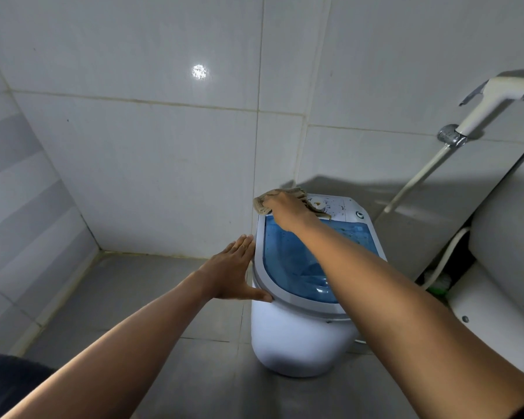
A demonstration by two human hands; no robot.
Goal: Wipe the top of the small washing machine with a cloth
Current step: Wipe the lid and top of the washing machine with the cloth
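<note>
A small white washing machine (297, 337) with a clear blue lid (294, 261) stands on the grey floor against the tiled wall. My right hand (288, 210) presses a beige cloth (262, 204) onto the far left corner of its top, by the white control panel (342, 207), which is speckled with dirt. My left hand (233, 270) lies flat with fingers together against the machine's left rim, thumb on the front edge, holding nothing.
A white toilet (502, 267) stands close on the right. A bidet sprayer (493, 101) hangs on the wall above it, its hose (418, 176) running down behind the machine. Tiled walls meet in a corner at left; open grey floor (127, 297) lies to the left.
</note>
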